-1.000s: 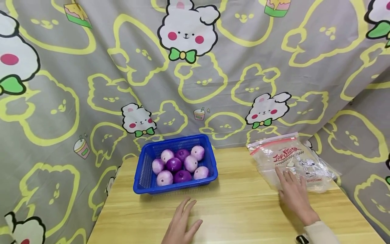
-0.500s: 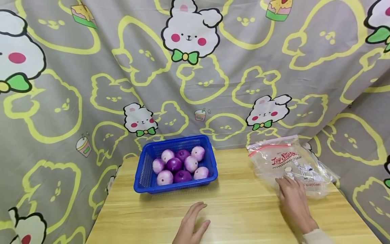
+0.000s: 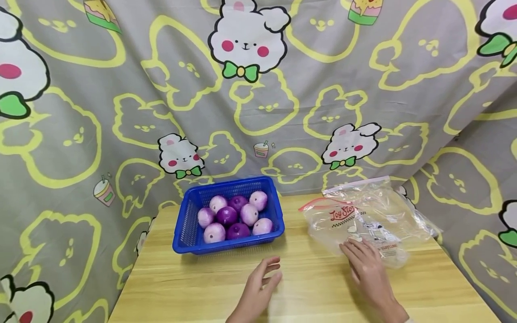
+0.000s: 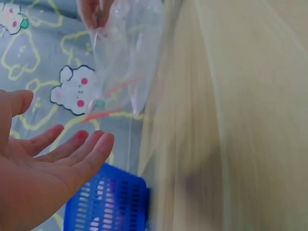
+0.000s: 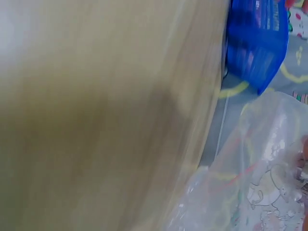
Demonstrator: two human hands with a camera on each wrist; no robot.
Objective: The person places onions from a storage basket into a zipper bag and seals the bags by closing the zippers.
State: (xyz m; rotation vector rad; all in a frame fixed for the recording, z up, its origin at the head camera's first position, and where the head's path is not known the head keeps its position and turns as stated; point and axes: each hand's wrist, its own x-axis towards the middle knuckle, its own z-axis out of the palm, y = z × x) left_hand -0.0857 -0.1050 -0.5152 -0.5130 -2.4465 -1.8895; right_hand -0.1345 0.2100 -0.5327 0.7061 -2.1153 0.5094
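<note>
In the head view my right hand [image 3: 371, 273] pinches the lower edge of a clear zip bag [image 3: 339, 222] with red "Toy Story" lettering and a red zip strip. The left wrist view shows the right hand's fingertips [image 4: 96, 19] on the bag [image 4: 126, 53], which hangs from them. My left hand [image 3: 258, 287] is held over the table, left of the bag, its fingers loosely extended and holding nothing; its palm [image 4: 43, 178] faces up in the left wrist view. At the right wrist view's edge, the fingers are partly cut off beside the bag [image 5: 269, 192].
A blue basket [image 3: 226, 245] at the back left of the wooden table [image 3: 194, 291] holds several purple and pale onions [image 3: 227, 216]. More clear bags [image 3: 397, 204] lie at the back right. A patterned grey curtain [image 3: 282, 134] hangs behind the table.
The printed bag has slid left and toward the front, off the other bags, with my right hand. My left hand has moved right, nearer the bag.
</note>
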